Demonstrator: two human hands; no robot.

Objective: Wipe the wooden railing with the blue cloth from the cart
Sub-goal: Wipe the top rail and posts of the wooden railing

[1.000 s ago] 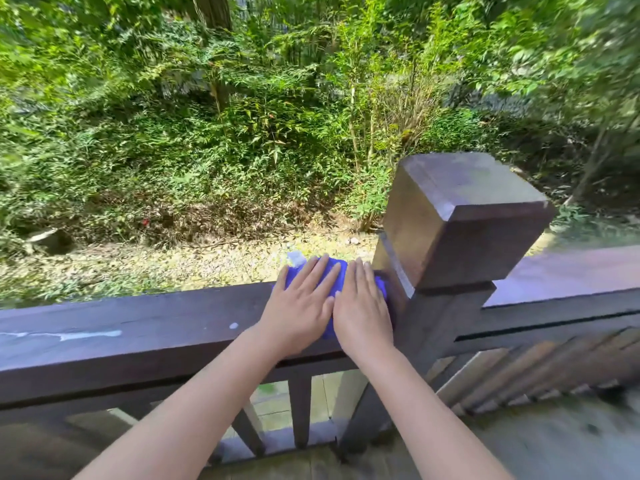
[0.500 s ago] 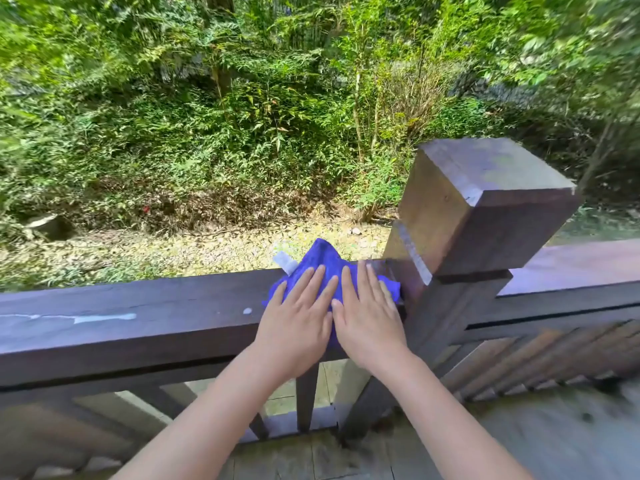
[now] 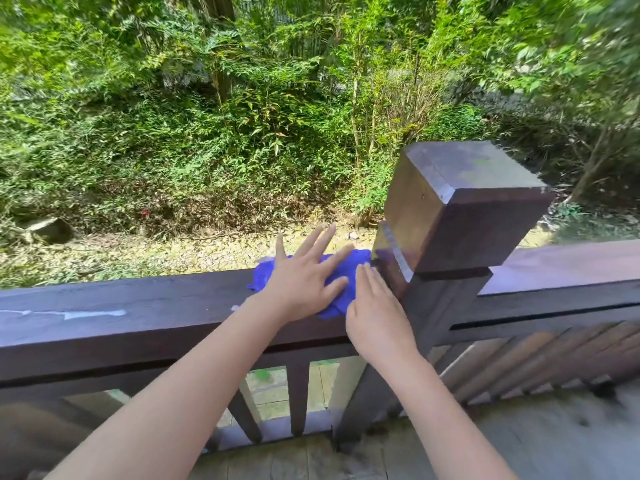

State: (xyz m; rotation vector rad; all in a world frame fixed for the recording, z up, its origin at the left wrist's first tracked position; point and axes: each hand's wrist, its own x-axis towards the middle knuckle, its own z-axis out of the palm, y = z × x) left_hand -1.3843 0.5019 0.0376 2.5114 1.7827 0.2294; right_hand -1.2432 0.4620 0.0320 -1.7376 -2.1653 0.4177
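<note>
L hand [image 3: 304,282] & R hand [image 3: 375,315] flat on blue cloth [image 3: 341,294] (atop railing [image 3: 138,320]).

Vivid blue cloth [image 3: 341,284] on dark brown wooden railing [image 3: 138,317] (one pale whitish streak [image 3: 93,314]), green foliage [image 3: 242,116] behind

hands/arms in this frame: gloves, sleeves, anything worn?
Nothing worn that shows. The left hand and right hand are bare, with no gloves and no rings or wristbands visible. Both forearms are bare to the bottom edge of the frame, so no sleeve shows. Fingernails look short and unpainted, though the picture is soft.
</note>
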